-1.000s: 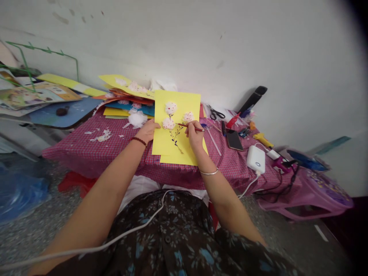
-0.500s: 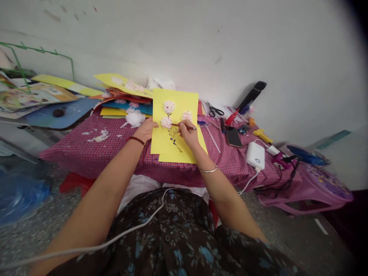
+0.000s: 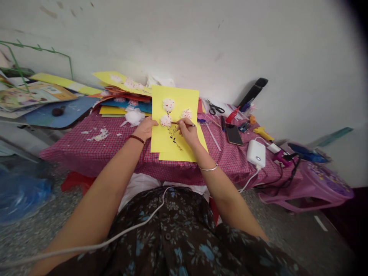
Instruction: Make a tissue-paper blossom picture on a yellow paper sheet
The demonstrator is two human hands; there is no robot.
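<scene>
- Left hand [image 3: 145,129]: it rests at the left edge of the yellow sheet [image 3: 184,99] with the thumb laid across the paper. Whether the other fingers curl under the edge cannot be told. The likely function is to pin the sheet so it does not slide on the checked cloth [image 3: 115,149]
- Right hand [image 3: 188,134]: the fingers are closed in a writing grip around a thin drawing tool [image 3: 185,124]. The heel of the hand lies on the lower part of the sheet, which probably steadies the stroke
- Drawing tool: it is held nearly level, with the tip pointing left toward the lower white tuft [image 3: 166,120] and the top of the dark drawn stem [image 3: 174,137]
- Yellow sheet: it lies on the cloth directly in front of the person, with its far end raised over other paper. A second yellow sheet shows beneath its near edge
- Tufts: two more speckled tufts [image 3: 168,104] [image 3: 187,113] sit on the upper half, above the drawn lines
- Paper stack [image 3: 123,97]: coloured sheets are piled to the left against the wall, clear of both forearms
- Loose tuft [image 3: 134,116]: it lies on the cloth just beside the left hand
- Right-side items: the scissors [image 3: 215,110], phone [image 3: 233,134] and white power bank [image 3: 255,154] lie well apart from the sheet. This leaves the drawing arm free of obstruction
</scene>
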